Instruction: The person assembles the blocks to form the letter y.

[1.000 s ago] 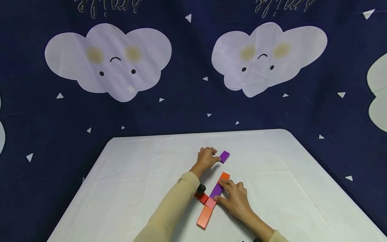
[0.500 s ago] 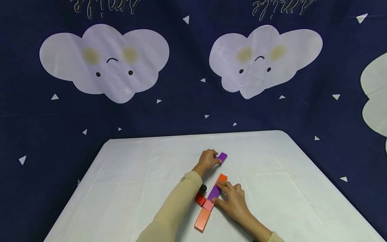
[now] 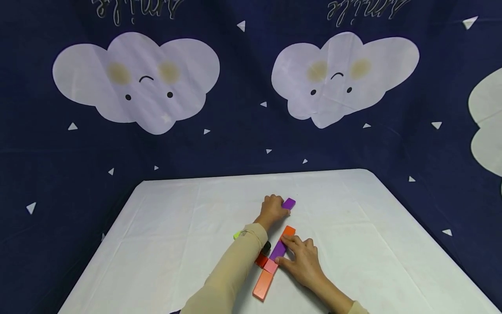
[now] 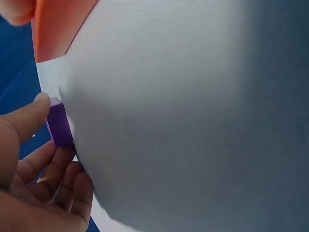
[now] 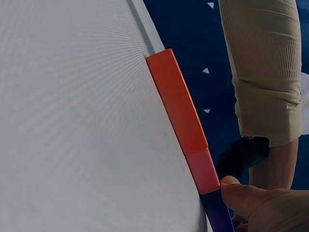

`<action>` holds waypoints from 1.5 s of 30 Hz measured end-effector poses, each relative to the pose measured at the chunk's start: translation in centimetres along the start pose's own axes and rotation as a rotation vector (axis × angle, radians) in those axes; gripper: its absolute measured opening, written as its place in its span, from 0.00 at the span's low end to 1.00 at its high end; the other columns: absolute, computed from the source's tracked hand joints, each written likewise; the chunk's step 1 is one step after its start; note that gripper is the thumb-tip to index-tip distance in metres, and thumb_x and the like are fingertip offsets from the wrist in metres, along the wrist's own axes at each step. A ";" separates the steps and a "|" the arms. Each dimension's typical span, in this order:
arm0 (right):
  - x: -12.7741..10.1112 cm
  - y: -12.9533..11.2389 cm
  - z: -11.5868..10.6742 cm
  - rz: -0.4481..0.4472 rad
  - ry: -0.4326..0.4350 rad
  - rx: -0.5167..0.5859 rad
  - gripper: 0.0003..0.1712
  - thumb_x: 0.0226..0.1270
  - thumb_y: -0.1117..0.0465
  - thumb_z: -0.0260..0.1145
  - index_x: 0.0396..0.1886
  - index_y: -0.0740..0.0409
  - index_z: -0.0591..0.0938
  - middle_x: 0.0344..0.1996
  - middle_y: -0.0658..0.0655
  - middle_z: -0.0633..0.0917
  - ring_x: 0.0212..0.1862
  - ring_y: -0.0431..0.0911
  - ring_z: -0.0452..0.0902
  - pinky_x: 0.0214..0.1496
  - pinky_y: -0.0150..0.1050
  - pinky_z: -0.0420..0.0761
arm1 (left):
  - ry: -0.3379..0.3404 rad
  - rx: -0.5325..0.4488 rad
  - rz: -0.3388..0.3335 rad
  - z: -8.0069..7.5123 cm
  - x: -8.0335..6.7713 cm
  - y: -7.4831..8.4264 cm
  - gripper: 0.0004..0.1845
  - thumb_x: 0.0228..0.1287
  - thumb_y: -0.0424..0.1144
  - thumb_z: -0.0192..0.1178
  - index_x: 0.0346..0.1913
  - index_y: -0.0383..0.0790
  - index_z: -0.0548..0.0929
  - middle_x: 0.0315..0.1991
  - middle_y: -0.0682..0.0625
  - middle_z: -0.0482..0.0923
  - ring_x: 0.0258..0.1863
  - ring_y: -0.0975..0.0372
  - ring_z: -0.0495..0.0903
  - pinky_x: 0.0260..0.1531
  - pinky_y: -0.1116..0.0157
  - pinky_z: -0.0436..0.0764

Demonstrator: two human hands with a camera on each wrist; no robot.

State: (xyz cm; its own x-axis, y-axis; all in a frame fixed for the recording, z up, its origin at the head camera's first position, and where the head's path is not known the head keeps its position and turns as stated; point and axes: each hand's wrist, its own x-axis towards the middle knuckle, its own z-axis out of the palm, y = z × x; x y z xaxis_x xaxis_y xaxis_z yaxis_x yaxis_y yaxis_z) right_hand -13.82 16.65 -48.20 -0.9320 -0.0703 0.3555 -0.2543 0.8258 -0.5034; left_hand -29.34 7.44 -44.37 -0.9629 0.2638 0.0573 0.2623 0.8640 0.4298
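My left hand (image 3: 273,210) pinches a small purple block (image 3: 289,203) toward the table's far side. In the left wrist view, its thumb and fingers press on opposite sides of that purple block (image 4: 60,125). A row of blocks lies nearer: a light orange block (image 3: 262,285), a pink block (image 3: 271,266), a second purple block (image 3: 278,250) and a darker orange block (image 3: 288,231). My right hand (image 3: 303,263) grips the row's purple block, thumb near the pink end and fingertips near the orange end. Against the pink block's left sits a red block (image 3: 261,260), partly hidden.
A yellow-green piece (image 3: 236,235) peeks out from behind the left sleeve (image 3: 235,266). The black wrist camera (image 3: 266,248) hangs close to the red block. White cloth covers the table (image 3: 164,244); a dark blue cloud-print curtain (image 3: 243,148) stands behind.
My left hand has moved right along the purple block and taken it between thumb and fingers. The yellow-green piece has come into view beside the sleeve. My right hand stays on the row.
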 end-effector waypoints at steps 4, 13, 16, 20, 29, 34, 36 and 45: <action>0.0 0.0 0.0 -0.004 0.004 0.004 0.35 0.41 0.46 0.76 0.52 0.53 0.83 0.49 0.47 0.82 0.36 0.41 0.61 0.38 0.36 0.58 | 0.028 -0.001 0.022 0.0 -0.1 -0.2 0.18 0.51 0.44 0.69 0.43 0.38 0.86 0.38 0.46 0.82 0.41 0.55 0.75 0.44 0.63 0.74; 0.1 0.1 0.0 -0.004 -0.003 -0.005 0.35 0.41 0.45 0.76 0.53 0.52 0.82 0.50 0.47 0.82 0.36 0.42 0.61 0.37 0.36 0.57 | 0.116 -0.024 0.019 -1.5 -0.2 -1.2 0.14 0.50 0.41 0.68 0.40 0.38 0.87 0.38 0.45 0.83 0.41 0.53 0.77 0.46 0.63 0.72; 0.1 0.1 0.0 0.002 -0.012 -0.015 0.36 0.41 0.45 0.75 0.53 0.52 0.82 0.50 0.47 0.82 0.36 0.42 0.61 0.37 0.36 0.57 | 0.136 -0.047 0.010 -2.1 -0.3 -1.4 0.14 0.51 0.41 0.68 0.41 0.39 0.87 0.39 0.45 0.83 0.42 0.53 0.77 0.46 0.63 0.73; 0.1 0.0 0.0 0.007 -0.023 -0.020 0.36 0.42 0.45 0.75 0.54 0.52 0.82 0.50 0.48 0.81 0.37 0.43 0.61 0.38 0.37 0.57 | 0.175 -0.086 0.015 -3.1 -0.6 -1.7 0.15 0.51 0.43 0.69 0.42 0.40 0.87 0.38 0.46 0.83 0.41 0.54 0.78 0.45 0.63 0.74; 0.1 -0.2 -0.1 0.003 -0.020 -0.026 0.35 0.42 0.46 0.75 0.53 0.52 0.82 0.49 0.48 0.81 0.36 0.43 0.61 0.37 0.37 0.57 | 0.218 -0.207 0.016 -5.5 -2.7 -2.4 0.18 0.52 0.45 0.69 0.44 0.39 0.86 0.36 0.46 0.82 0.39 0.56 0.78 0.42 0.62 0.74; 0.1 -0.3 -0.2 0.007 -0.024 -0.018 0.35 0.42 0.46 0.76 0.53 0.53 0.82 0.49 0.48 0.82 0.36 0.43 0.61 0.38 0.37 0.58 | 0.233 -0.291 -0.001 -6.7 -4.3 -3.0 0.18 0.52 0.44 0.69 0.45 0.38 0.85 0.35 0.45 0.81 0.37 0.56 0.77 0.42 0.61 0.73; 0.0 -0.3 -0.3 0.007 -0.023 -0.013 0.35 0.42 0.46 0.76 0.53 0.53 0.82 0.49 0.48 0.82 0.35 0.43 0.61 0.38 0.37 0.58 | 0.234 -0.321 -0.012 -7.1 -5.0 -3.2 0.18 0.52 0.43 0.68 0.45 0.37 0.85 0.35 0.45 0.81 0.36 0.57 0.76 0.41 0.60 0.73; 0.1 -0.3 -0.2 -0.016 0.001 -0.032 0.35 0.42 0.46 0.76 0.53 0.53 0.82 0.49 0.48 0.82 0.36 0.43 0.62 0.37 0.37 0.58 | 0.287 -0.366 -0.014 -8.4 -8.4 -4.7 0.17 0.52 0.43 0.68 0.44 0.38 0.85 0.33 0.43 0.79 0.33 0.60 0.73 0.37 0.63 0.69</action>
State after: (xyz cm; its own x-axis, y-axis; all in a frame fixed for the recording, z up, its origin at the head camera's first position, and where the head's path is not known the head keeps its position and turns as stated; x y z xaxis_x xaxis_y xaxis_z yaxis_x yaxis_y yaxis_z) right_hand -13.80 16.55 -47.86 -0.9278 -0.0833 0.3637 -0.2608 0.8420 -0.4723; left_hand -22.98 -2.40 -39.33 -0.9583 0.0793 0.2747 0.2594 0.6447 0.7191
